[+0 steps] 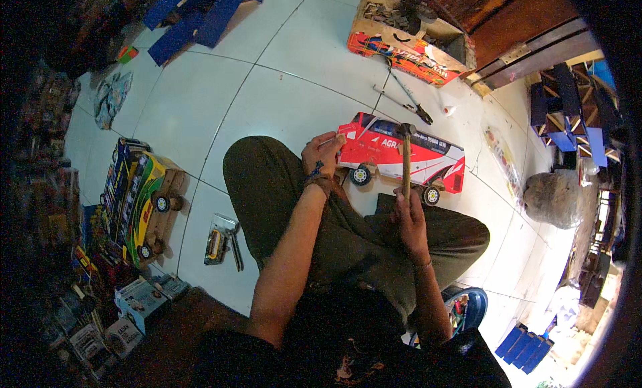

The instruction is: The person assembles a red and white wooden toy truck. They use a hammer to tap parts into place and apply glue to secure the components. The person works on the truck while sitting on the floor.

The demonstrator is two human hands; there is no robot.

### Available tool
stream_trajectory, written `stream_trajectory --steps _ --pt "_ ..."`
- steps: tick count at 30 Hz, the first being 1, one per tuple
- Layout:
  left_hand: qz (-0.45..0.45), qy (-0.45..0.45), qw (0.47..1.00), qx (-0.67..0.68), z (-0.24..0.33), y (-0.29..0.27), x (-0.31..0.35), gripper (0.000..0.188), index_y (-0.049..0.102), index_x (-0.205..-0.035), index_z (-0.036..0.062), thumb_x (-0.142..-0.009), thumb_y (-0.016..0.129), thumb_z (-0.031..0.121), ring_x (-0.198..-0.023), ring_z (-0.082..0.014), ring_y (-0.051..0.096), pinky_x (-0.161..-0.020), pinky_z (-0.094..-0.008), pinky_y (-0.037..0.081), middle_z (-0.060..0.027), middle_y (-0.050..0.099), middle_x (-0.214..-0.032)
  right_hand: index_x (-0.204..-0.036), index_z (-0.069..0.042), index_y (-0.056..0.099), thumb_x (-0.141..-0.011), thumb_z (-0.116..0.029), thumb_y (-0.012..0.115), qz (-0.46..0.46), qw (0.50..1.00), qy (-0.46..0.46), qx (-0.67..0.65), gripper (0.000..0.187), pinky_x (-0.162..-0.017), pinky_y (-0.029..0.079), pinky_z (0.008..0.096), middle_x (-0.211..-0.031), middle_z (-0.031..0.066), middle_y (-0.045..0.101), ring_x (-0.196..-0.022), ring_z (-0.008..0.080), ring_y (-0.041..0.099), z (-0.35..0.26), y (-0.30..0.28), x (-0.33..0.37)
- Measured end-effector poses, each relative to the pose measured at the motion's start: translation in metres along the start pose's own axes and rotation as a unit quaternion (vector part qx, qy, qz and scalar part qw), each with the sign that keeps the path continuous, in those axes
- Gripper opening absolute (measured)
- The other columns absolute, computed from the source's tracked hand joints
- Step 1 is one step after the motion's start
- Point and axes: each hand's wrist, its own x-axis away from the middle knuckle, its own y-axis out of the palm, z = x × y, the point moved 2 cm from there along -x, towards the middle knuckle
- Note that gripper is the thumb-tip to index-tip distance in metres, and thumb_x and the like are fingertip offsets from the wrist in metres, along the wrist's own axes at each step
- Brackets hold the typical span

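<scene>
A red and white toy bus (374,144) with a dark window strip and small black wheels stands on the floor in front of my crossed legs. My left hand (322,154) is closed at the bus's left end, its fingertips against that edge. In my right hand (409,221) is the wooden handle of a hammer (406,167). The hammer's dark head is upright in front of the bus and overlaps its roof line in this view. Whether the head touches the bus, I cannot tell.
Pliers (421,112) lie beyond the bus, near an open wooden box (461,53) of small pieces. To my left are a staple gun (234,244) and a yellow-green toy truck (144,207). Blue panels (224,13) lie at the far left; a blue bucket (476,301) stands by my right side.
</scene>
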Motion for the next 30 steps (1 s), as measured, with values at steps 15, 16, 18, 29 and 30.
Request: stream_trajectory --steps 15,16,18,29,30 --pt "-0.008 0.046 0.999 -0.018 -0.003 0.005 -0.005 0.036 0.066 -0.109 -0.0039 -0.079 0.080 0.011 -0.087 -0.0185 0.069 -0.079 -0.0293 0.056 -0.0124 0.072 -0.096 -0.130 -0.003 0.053 -0.102 -0.020 0.051 0.010 0.960 -0.143 0.239 0.033 -0.080 0.048 0.0371 -0.107 0.0173 0.063 -0.091 0.0244 0.060 -0.032 0.009 -0.009" --pt "-0.005 0.048 0.999 -0.016 -0.003 0.006 -0.006 0.036 0.066 -0.109 -0.0039 -0.080 0.079 0.011 -0.086 -0.0183 0.069 -0.079 -0.0291 0.056 -0.0124 0.072 -0.096 -0.132 -0.003 0.053 -0.102 -0.019 0.051 0.014 0.959 -0.108 0.261 0.034 -0.084 0.049 0.0398 -0.112 0.0209 0.064 -0.097 0.0284 0.062 -0.033 0.009 -0.010" --pt "-0.003 0.055 0.998 -0.018 -0.003 0.007 -0.005 0.035 0.066 -0.109 -0.0037 -0.080 0.079 0.010 -0.086 -0.0179 0.069 -0.078 -0.0286 0.056 -0.0122 0.072 -0.095 -0.137 -0.005 0.049 -0.101 -0.017 0.052 -0.003 0.954 -0.132 0.268 0.038 -0.087 0.048 0.0435 -0.118 0.0255 0.061 -0.105 0.0348 0.061 -0.039 0.011 -0.011" --pt "-0.001 0.053 0.998 -0.017 -0.004 0.008 -0.003 0.033 0.066 -0.110 -0.0014 -0.081 0.079 0.010 -0.081 -0.0165 0.069 -0.075 -0.0278 0.056 -0.0108 0.072 -0.089 -0.150 -0.013 0.033 -0.097 -0.013 0.055 -0.019 0.842 -0.229 0.488 0.058 -0.062 0.050 0.0464 -0.088 0.0212 0.067 -0.073 0.0360 0.067 -0.055 0.027 -0.027" --pt "-0.004 0.065 0.998 -0.005 -0.006 0.009 -0.004 0.033 0.066 -0.110 -0.0013 -0.081 0.079 0.010 -0.081 -0.0163 0.069 -0.074 -0.0275 0.056 -0.0107 0.072 -0.089 -0.151 -0.014 0.032 -0.096 -0.013 0.056 -0.021 0.833 -0.225 0.505 0.060 -0.059 0.050 0.0459 -0.084 0.0200 0.067 -0.070 0.0345 0.066 -0.057 0.028 -0.028"
